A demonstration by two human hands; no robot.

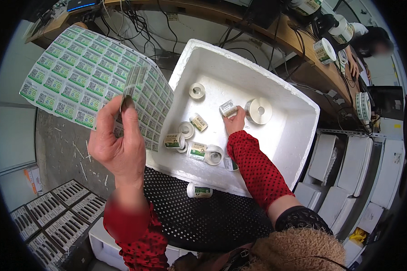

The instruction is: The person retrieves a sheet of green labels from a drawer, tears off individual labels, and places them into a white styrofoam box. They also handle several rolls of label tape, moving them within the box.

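Both hands are apart on my feed: the left hand [116, 143], raised at left with its wrist upright, pinches one label sheet [83, 79] between thumb and fingers; the right hand [234, 124], arm reaching forward, grips one small roll [228, 108] inside the foam box [248, 72]. I count one larger roll [267, 113] just right of it, at least six other rolls [196, 150] leftward, and one near roll [201, 191] on the black seat [203, 221].

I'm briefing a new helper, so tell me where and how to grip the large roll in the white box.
Probably grip the large roll by its outer curved side, from above and right: its hole faces up, while the right hand and a small roll crowd its left.
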